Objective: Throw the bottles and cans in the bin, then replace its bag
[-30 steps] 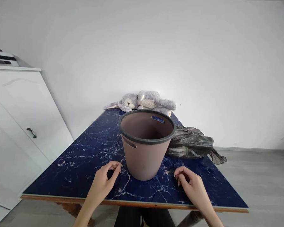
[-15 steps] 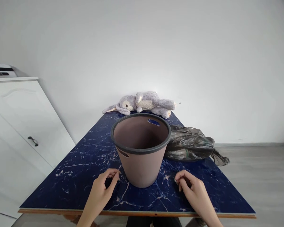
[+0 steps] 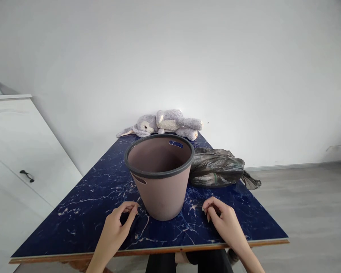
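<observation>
A brown trash can (image 3: pixel 163 195) with a dark rim stands upright on the blue marbled table (image 3: pixel 82 220). It has a cut-out handle on each side, and the part of its inside that shows is bare. My left hand (image 3: pixel 116 225) rests on the table just left of the can's base, apart from it. Its fingers curl in, thumb tip close to the fingertips, with nothing held. On the other side my right hand (image 3: pixel 221 220) lies loosely curled on the tabletop, also holding nothing. A dark, crumpled plastic bag (image 3: pixel 216 168) lies behind the can to the right, partly hidden by it.
A grey plush bunny (image 3: pixel 161 123) lies on its side at the table's far end against the white wall (image 3: pixel 244 76). To the left stands a white cabinet (image 3: pixel 28 144) with a black handle. Grey floor (image 3: pixel 301 197) shows on the right.
The view has turned slightly to the right, so everything appears shifted left. Both hands keep the same pose, and the trash can, bag and plush bunny have stayed put.
</observation>
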Available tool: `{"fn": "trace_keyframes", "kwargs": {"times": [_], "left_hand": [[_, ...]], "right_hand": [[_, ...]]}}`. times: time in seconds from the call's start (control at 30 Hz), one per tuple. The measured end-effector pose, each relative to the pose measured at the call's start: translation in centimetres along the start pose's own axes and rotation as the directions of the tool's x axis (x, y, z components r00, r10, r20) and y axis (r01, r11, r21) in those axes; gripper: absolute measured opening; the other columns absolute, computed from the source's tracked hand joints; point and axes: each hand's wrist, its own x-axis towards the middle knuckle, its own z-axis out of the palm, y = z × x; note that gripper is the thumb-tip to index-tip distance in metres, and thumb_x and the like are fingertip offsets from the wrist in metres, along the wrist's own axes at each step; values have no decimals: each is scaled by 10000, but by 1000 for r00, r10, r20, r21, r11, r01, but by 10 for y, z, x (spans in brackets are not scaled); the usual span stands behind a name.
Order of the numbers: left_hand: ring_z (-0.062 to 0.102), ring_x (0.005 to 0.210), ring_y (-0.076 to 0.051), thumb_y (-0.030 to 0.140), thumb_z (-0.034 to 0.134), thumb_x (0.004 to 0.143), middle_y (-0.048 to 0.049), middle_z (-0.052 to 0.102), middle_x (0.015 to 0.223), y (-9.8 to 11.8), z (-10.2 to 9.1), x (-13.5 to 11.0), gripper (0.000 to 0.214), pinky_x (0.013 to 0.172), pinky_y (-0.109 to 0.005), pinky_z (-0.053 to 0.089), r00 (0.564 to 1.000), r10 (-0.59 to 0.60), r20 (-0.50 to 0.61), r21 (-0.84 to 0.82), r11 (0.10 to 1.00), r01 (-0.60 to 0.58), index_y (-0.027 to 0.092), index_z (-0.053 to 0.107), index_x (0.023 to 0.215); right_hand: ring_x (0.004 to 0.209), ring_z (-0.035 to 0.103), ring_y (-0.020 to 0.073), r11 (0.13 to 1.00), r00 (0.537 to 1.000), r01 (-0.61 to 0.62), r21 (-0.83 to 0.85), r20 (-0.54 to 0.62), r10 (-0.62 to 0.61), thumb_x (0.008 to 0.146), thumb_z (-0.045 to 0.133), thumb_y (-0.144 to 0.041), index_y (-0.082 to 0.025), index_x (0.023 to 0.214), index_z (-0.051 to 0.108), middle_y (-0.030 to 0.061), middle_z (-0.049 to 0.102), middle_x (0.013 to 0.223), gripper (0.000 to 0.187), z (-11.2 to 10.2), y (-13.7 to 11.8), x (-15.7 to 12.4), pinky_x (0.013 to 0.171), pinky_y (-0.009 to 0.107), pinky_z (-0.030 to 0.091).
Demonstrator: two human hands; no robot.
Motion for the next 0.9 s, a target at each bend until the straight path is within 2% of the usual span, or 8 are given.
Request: {"fn": "trace_keyframes", "kwargs": {"times": [0.17, 0.37, 0.67, 0.9], "left_hand": [[786, 958, -280, 648, 565, 967, -80, 816, 1003, -3, 1, -1, 447, 745, -310, 634, 1000, 20, -3, 5, 1000, -20, 268, 764, 1094], [784, 959, -274, 638, 576, 964, -74, 815, 994, 1, 1, -3, 434, 679, -278, 612, 1000, 29, -3, -4, 1000, -29, 267, 765, 1089], [781, 936, -274, 614, 567, 972, -80, 818, 960, 6, 0, -4, 420, 768, -323, 629, 997, 72, -25, 16, 997, -71, 259, 777, 1050], [776, 951, -271, 616, 571, 973, -82, 813, 987, 6, 1, -5, 425, 719, -302, 625, 998, 63, -15, -5, 998, -63, 265, 783, 1086]], "right_hand": [[603, 601, 165, 1000, 1000, -6, 1, -6, 6, 968, 458, -301, -232, 865, 667, -11, 639, 696, 243, 0, 2, 0, 585, 261, 410], [608, 602, 166, 1000, 1000, -7, -12, -9, 7, 945, 466, -298, -233, 852, 671, -11, 645, 687, 234, -1, -3, -1, 592, 260, 411], [600, 602, 172, 1000, 1000, -3, -7, -21, 3, 941, 469, -312, -230, 852, 678, -2, 650, 686, 242, 0, -5, -2, 590, 269, 420], [603, 613, 177, 1000, 999, 0, 18, -34, 1, 927, 486, -321, -230, 848, 685, 4, 661, 700, 233, 0, -4, -3, 586, 272, 432]]}}
